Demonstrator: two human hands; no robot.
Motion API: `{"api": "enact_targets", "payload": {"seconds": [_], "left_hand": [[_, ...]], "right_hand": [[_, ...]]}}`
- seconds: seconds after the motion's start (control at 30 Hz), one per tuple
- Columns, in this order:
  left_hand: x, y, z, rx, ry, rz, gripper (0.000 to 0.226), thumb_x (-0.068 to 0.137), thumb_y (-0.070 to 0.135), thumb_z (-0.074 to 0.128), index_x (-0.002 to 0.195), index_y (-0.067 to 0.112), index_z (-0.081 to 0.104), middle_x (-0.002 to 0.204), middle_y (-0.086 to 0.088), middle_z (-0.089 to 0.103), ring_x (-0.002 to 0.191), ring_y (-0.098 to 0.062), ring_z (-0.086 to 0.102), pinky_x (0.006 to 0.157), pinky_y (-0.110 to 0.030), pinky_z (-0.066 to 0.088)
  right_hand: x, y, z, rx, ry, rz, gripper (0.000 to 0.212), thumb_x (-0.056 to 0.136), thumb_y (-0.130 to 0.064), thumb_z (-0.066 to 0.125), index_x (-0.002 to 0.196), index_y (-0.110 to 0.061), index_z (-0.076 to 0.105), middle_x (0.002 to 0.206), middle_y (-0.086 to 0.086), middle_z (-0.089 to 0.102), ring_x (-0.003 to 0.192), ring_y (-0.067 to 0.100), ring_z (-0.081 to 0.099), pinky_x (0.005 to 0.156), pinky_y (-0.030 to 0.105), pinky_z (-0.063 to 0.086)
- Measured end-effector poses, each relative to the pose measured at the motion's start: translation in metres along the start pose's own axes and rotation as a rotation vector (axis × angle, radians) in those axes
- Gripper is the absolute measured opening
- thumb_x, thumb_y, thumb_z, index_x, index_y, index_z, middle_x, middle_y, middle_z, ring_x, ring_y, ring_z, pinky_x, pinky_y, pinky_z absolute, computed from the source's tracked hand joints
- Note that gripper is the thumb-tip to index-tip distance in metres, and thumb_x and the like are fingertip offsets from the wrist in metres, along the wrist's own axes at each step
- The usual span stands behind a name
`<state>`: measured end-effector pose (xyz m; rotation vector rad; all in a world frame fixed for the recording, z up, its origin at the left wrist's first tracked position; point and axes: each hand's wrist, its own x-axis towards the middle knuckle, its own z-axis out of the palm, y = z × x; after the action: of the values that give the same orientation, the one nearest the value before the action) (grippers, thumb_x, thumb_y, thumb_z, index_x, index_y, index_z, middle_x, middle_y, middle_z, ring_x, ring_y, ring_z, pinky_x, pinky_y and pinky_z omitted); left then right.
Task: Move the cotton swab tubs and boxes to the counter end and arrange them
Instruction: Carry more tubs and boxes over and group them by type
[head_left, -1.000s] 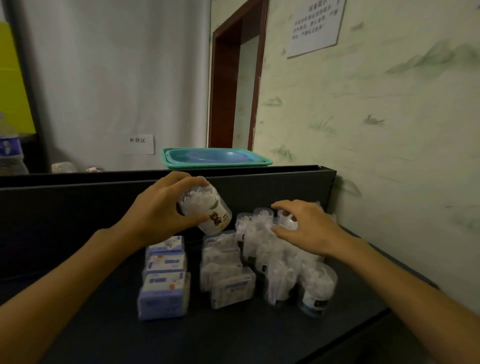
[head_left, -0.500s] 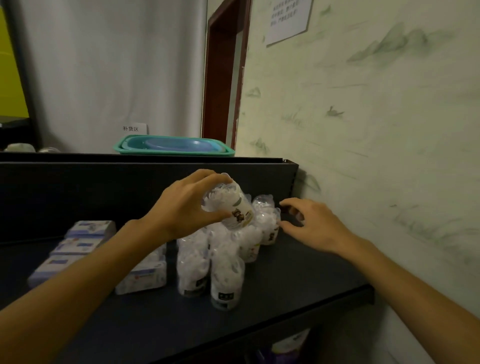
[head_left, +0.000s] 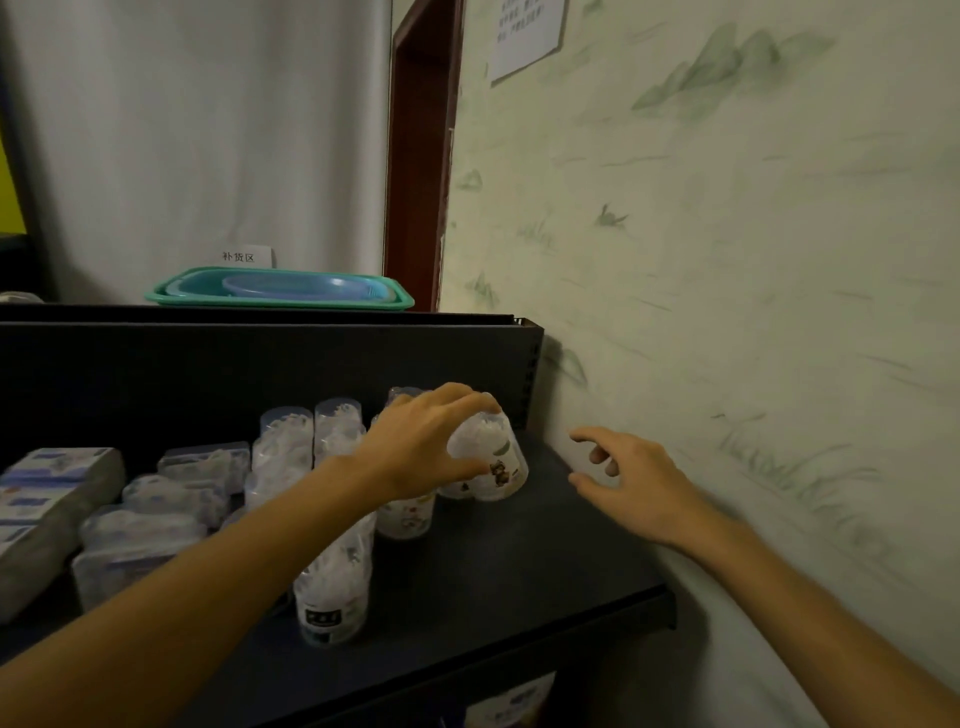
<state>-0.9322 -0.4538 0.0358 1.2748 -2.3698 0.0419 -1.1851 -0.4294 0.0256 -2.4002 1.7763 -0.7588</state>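
While gripping a clear tub (head_left: 488, 457) of cotton swabs from above, left hand (head_left: 415, 447) curled round its top, thumb on the near side, fingers over the far rim. Tub tilted slightly, base at or just above the dark worktop (head_left: 519, 561); cannot tell whether touching. Placed at the right edge of the cluster of tubs (head_left: 311, 436), just beside another labelled tub (head_left: 405, 514) partly hidden under the wrist. Nearer the front edge, 1 more tub (head_left: 332, 592) standing upright, black label low on its side, partly behind the left forearm. Further left, clear flat boxes (head_left: 145, 525) of swabs lying in a loose group, and beyond them blue-and-white packs (head_left: 47, 478) at the frame's left edge. Right hand (head_left: 634, 483) released, grasping nothing, fingers loosely spread and bent, hovering over the bare right end of the worktop near the painted wall (head_left: 727, 260). Behind the tubs, a dark back panel (head_left: 208, 374), topped by a green tray (head_left: 280, 291) with a blue basin inside. Above, a white curtain (head_left: 208, 130) and a red-brown door frame (head_left: 421, 156).
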Motion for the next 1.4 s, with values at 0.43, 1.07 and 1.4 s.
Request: {"api": "enact_targets", "payload": {"seconds": [0.43, 1.07, 1.4], "left_hand": [[0.011, -0.011, 0.039, 0.27, -0.17, -0.05, 0.068, 0.084, 0.048, 0.06, 0.141, 0.041, 0.021, 0.148, 0.003, 0.024, 0.135, -0.021, 0.028, 0.11, -0.044, 0.021], [-0.104, -0.05, -0.04, 0.196, 0.0, -0.179, 0.068, 0.083, 0.062, 0.051, 0.141, 0.042, 0.023, 0.151, 0.007, 0.026, 0.137, -0.016, 0.028, 0.11, -0.039, 0.022], [-0.253, -0.131, -0.135, 0.279, 0.043, -0.382, 0.067, 0.083, 0.062, 0.051, 0.141, 0.042, 0.024, 0.149, 0.009, 0.027, 0.135, -0.013, 0.029, 0.108, -0.035, 0.024]], "right_hand": [[0.0, 0.02, 0.019, 0.037, -0.054, -0.024, 0.048, 0.09, -0.04, 0.06, 0.135, -0.032, 0.046, 0.107, -0.012, 0.049, 0.094, 0.003, 0.048, 0.082, 0.024, 0.045], [0.018, -0.116, 0.042, -0.04, -0.06, -0.263, 0.055, 0.089, -0.041, 0.058, 0.139, -0.034, 0.039, 0.127, -0.003, 0.051, 0.112, 0.015, 0.051, 0.09, 0.031, 0.048], [0.019, -0.307, 0.082, -0.069, -0.099, -0.48, 0.058, 0.09, -0.045, 0.055, 0.142, -0.033, 0.035, 0.131, -0.001, 0.049, 0.12, 0.019, 0.047, 0.097, 0.035, 0.044]]}}
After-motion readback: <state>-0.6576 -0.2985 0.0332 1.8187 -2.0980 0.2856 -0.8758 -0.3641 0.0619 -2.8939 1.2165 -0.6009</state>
